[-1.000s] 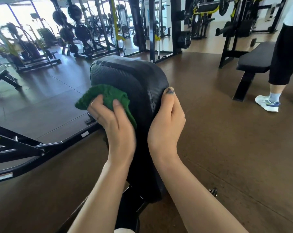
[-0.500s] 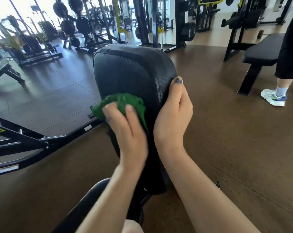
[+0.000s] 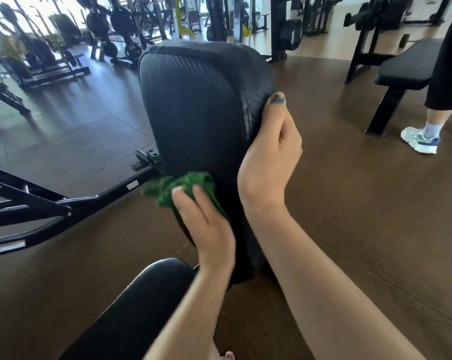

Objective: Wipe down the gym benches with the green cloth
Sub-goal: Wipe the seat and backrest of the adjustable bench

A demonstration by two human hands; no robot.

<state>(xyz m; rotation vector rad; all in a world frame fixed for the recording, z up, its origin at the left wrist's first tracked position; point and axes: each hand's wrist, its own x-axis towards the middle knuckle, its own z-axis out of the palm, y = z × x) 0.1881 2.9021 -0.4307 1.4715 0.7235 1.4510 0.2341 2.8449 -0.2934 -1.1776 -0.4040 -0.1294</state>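
A black padded backrest (image 3: 199, 105) of a gym bench stands upright in front of me, with its black seat pad (image 3: 141, 307) below. My left hand (image 3: 206, 229) presses the bunched green cloth (image 3: 183, 188) against the lower left part of the backrest. My right hand (image 3: 269, 157) grips the backrest's right edge, thumb on the front face and fingers hidden behind the pad.
A black machine frame (image 3: 38, 209) lies on the floor at the left. A flat black bench (image 3: 404, 68) stands at the right, with a person's leg and white shoe (image 3: 419, 139) beside it. Weight racks (image 3: 115, 29) line the back.
My left hand has slid the green cloth down the backrest from its upper left to its lower left. My right hand has kept its hold on the right edge.
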